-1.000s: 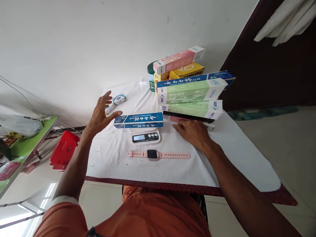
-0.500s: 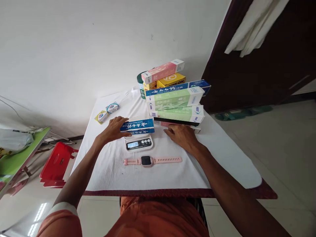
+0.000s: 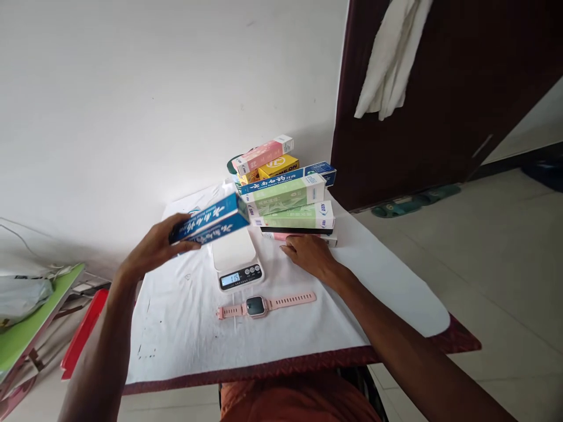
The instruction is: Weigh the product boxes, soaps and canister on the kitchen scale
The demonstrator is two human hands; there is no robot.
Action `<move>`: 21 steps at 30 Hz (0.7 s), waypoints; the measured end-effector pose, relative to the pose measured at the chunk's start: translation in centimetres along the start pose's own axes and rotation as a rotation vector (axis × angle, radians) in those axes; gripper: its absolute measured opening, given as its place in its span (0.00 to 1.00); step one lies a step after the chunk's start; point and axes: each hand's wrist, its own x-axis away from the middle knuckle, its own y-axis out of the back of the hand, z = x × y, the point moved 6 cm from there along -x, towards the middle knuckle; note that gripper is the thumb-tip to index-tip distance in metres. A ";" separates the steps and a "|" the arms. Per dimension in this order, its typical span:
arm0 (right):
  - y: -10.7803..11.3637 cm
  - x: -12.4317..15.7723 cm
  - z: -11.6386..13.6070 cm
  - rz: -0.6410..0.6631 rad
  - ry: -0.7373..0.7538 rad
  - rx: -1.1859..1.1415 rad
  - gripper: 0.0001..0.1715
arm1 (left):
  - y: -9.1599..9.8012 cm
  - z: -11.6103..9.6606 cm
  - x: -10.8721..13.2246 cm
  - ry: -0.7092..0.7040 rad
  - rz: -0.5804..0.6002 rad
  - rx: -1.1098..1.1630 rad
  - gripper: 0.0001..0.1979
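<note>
My left hand [image 3: 160,243] grips a blue toothpaste box [image 3: 211,221], raised and tilted over the left side of a white kitchen scale [image 3: 235,249]. The scale's plate is bare where visible, and its lit display seems to read 115. My right hand [image 3: 310,253] rests on the cloth with fingers curled, against a pink box [image 3: 277,236] at the bottom of a pile; I see nothing inside that hand. Above the pink box are a black-edged item [image 3: 299,230] and green toothpaste boxes [image 3: 292,217]. A pink-strapped watch [image 3: 256,306] lies flat in front of the scale.
Behind the green boxes stand another blue toothpaste box [image 3: 288,179], a yellow box [image 3: 279,166] and a pink-and-white box [image 3: 264,153] on top. White cloth [image 3: 189,346] covers the table. A red chair [image 3: 85,334] and a green table [image 3: 48,310] are at left.
My left hand has lifted the blue toothpaste box off the scale and tilted it, moving left. My right hand stays by the pile. The view has shifted.
</note>
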 end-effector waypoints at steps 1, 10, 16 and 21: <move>0.0 0.0 0.0 -0.006 0.004 -0.002 0.20 | 0.8 -1.2 -1.0 -0.021 -0.041 -0.004 0.37; 0.2 0.2 0.1 -0.026 0.025 0.012 0.21 | -2.0 -11.3 -14.5 -0.291 -0.114 -0.025 0.31; 0.1 0.1 -0.1 -0.024 0.032 0.006 0.21 | -6.3 -13.3 -19.9 -0.352 0.035 -0.160 0.27; 0.0 0.2 -0.2 -0.022 0.031 -0.013 0.20 | -7.1 -12.4 -20.8 -0.313 0.112 -0.142 0.25</move>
